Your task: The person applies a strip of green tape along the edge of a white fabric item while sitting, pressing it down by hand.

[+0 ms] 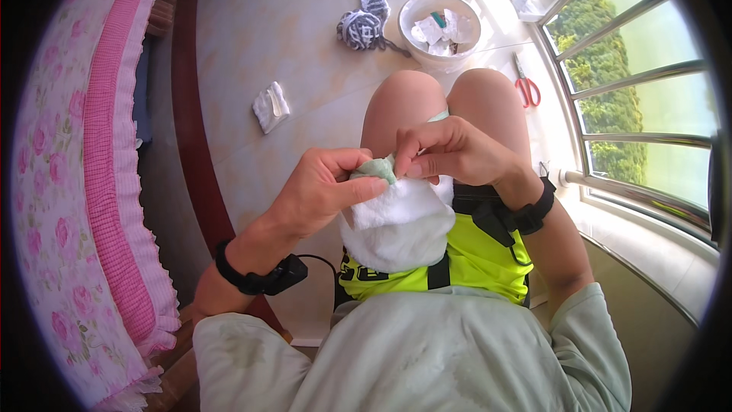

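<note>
A white fluffy cloth (400,234) with a pale green fabric edge (374,170) lies across my lap, over bright yellow-green shorts (480,257). My left hand (320,186) pinches the bunched green edge between thumb and fingers. Close beside it, my right hand (457,151) has thumb and fingertips together at the other end of that green edge. Whether a needle or thread sits between those fingertips is too small to tell. Another bit of pale green fabric (439,116) shows between my knees, above the right hand.
On the tiled floor ahead stand a white bin (440,60) holding crumpled paper and a grey-and-white yarn ball (360,30). Red-handled scissors (527,88) lie by the window railing (635,137). A folded white cloth (270,107) is at left, near a pink floral bedspread (63,212).
</note>
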A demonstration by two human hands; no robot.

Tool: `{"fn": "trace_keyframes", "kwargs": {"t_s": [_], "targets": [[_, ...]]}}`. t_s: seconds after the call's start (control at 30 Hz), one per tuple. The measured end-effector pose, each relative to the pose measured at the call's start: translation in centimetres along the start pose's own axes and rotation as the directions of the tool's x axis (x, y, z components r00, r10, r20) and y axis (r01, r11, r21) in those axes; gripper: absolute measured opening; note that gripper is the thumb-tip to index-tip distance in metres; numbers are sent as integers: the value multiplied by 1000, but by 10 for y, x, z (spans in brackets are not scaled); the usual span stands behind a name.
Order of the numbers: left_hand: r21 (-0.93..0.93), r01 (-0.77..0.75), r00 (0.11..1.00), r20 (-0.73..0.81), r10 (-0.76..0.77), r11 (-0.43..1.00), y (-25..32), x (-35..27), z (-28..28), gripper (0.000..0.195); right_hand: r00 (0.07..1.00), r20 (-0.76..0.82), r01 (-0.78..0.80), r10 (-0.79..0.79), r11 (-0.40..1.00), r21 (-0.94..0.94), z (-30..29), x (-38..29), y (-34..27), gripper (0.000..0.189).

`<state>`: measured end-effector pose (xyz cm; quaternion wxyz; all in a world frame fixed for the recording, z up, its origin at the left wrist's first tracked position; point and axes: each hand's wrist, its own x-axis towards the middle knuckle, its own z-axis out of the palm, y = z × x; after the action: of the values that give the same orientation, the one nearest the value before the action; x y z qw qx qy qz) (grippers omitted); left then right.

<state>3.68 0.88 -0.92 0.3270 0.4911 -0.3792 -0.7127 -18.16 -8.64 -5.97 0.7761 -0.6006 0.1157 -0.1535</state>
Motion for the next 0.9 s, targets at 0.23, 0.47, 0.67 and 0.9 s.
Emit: {"fn": "trace_keyframes", "kwargs": {"t_s": [0.23,0.47,0.67,0.9], "targets": [[-29,-11,999,46,13,1000,-1,13,2,14,997,-61,46,-38,989,143,-1,0,8,6],[19,32,987,-161,-28,999,-3,-1,12,10,831,-293,282,-474,811,-513,11,-1,-7,14],[21,49,958,-284,-41,999,-8,-19,27,12,711,-9,374,-703,388,-843,60,7,-5,14],[234,21,937,-343,62,972,-25,-41,21,15,885,-428,74,-186,962,-264,98,-20,0,6]]}}
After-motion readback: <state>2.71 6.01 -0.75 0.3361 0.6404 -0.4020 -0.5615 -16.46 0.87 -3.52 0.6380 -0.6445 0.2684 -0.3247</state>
